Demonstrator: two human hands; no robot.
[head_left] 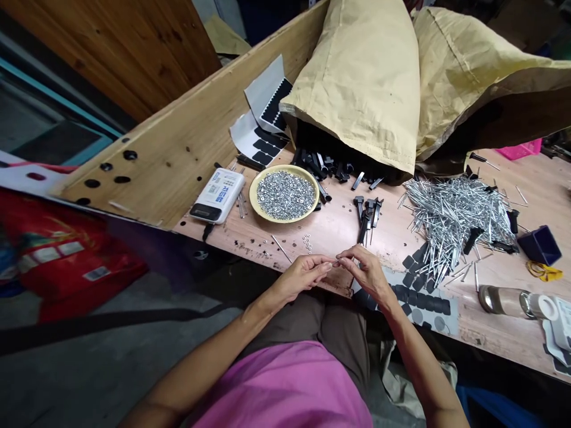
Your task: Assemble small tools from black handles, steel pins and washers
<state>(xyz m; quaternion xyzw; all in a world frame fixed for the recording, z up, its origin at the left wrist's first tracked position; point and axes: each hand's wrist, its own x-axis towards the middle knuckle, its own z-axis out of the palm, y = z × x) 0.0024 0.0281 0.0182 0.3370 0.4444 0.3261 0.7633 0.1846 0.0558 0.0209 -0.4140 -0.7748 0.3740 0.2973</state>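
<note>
Shirt: pink shirt (285,386) over brown trousers (343,324), nearest the camera, with the forearms reaching out from it.
Red bag: red bag (66,261) on the floor, at far left.
White box: white box (218,195) with a blue label, lying on the wooden surface (491,333).
Plate: yellow plate (285,193) heaped with small silver nuts (285,195), just right of the white box.
Hands: left hand (303,274) and right hand (366,276) together above the surface's near edge, fingertips meeting in a steady, close pinch.
Held piece: tiny silver piece (334,262) between the fingertips; its exact shape is too small to tell.
Pads: sheet of black pads (414,300) just under the right hand.
Sack: tan sack (357,89) spilling black metal parts (316,166) onto the surface.
Rods: loose pile of silver rods (455,220), right of the hands.
Blue box: small blue box (539,245), at the pile's right.
</note>
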